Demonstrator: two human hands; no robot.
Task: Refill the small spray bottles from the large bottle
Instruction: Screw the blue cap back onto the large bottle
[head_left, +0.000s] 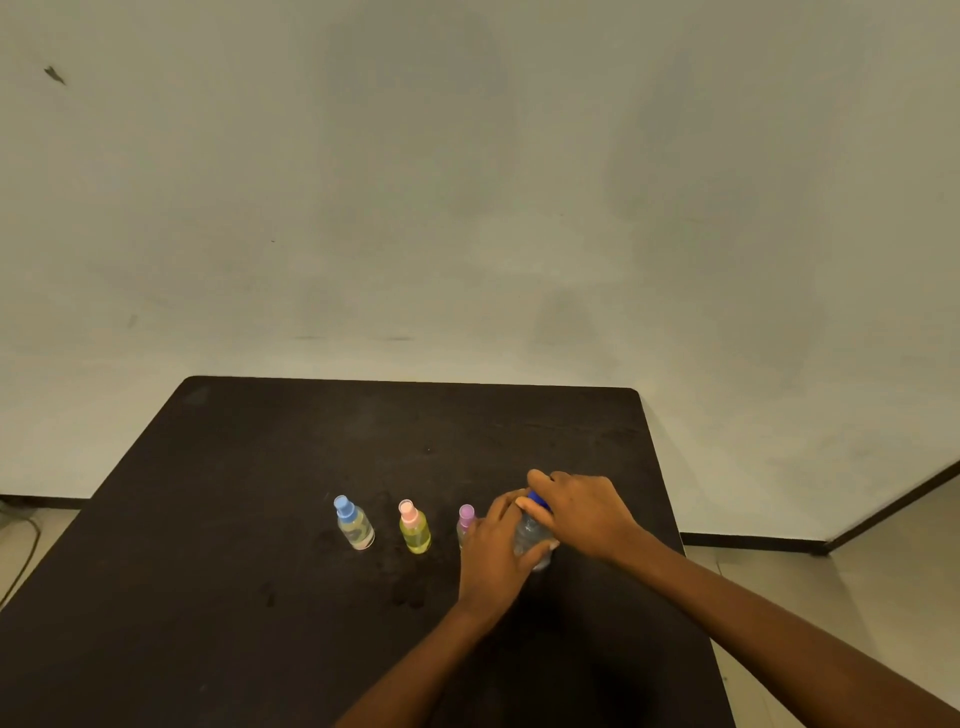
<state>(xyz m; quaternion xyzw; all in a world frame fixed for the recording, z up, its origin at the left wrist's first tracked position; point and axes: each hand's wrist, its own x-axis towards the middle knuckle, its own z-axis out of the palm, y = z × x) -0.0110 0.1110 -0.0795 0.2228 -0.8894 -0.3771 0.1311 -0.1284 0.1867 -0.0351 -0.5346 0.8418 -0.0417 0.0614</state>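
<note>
Three small spray bottles stand in a row on the black table (260, 519): one with a blue cap (353, 522), one yellow with a pink cap (414, 527), and one with a purple cap (465, 522), partly hidden behind my left hand. To their right stands the large clear bottle (531, 535) with a blue cap (538, 502). My left hand (493, 556) grips its body. My right hand (576, 512) reaches over the top, its fingers curled round the blue cap.
The table's far edge lies close to a pale wall. Its right edge runs just right of my right forearm, with floor beyond. Dark wet-looking marks show on the tabletop near the small bottles. A cable lies on the floor at far left.
</note>
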